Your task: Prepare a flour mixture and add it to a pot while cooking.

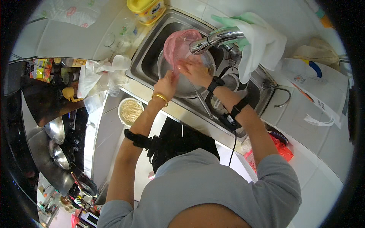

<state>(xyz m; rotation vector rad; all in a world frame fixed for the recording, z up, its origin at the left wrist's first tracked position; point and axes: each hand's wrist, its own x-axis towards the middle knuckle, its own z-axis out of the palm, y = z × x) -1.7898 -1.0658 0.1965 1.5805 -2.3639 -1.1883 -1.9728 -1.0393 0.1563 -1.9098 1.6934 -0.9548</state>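
Observation:
A pink plastic bag (178, 45) hangs over a round metal bowl (184, 85) that sits in the steel sink (146, 57). My left hand (166, 84) pinches the bag's lower edge from the left. From the right, my right hand (194, 71) grips the same bag just above the bowl. The chrome tap spout (215, 39) reaches over the bag. My left wrist wears a gold bangle, and my right wrist a black watch.
A white bowl of pale noodles (130, 110) stands on the counter left of the sink. Green and white gloves (262, 41) hang behind the tap. A yellow tub (146, 9) sits at the sink's far edge. Crumpled clear bags (102, 74) and jars lie left. Pots rest on the stove (57, 129).

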